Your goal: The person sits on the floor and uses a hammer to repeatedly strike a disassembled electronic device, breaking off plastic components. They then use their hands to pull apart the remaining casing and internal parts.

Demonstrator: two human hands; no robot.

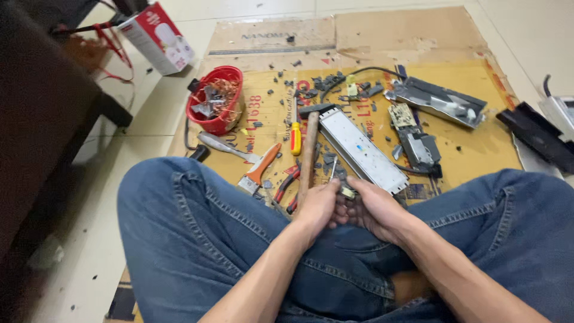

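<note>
I sit cross-legged in blue jeans on cardboard point(478, 143). My left hand point(320, 206) and my right hand point(373, 209) meet between my knees, both closed around a small metal and yellowish part point(347, 192). Its shape is mostly hidden by my fingers. Just beyond my hands lies a long white rectangular metal housing point(362, 149). A wooden-handled hammer point(309, 152) lies beside it, its handle end near my left hand.
A red basket point(216, 98) of wire scraps stands at left. A yellow-handled screwdriver point(296, 136), an orange-handled scraper point(258, 169) and red-handled pliers point(287, 186) lie nearby. Broken circuit boards point(412, 137), a grey metal casing point(439, 100) and several black fragments litter the cardboard. A white box point(158, 37) stands behind.
</note>
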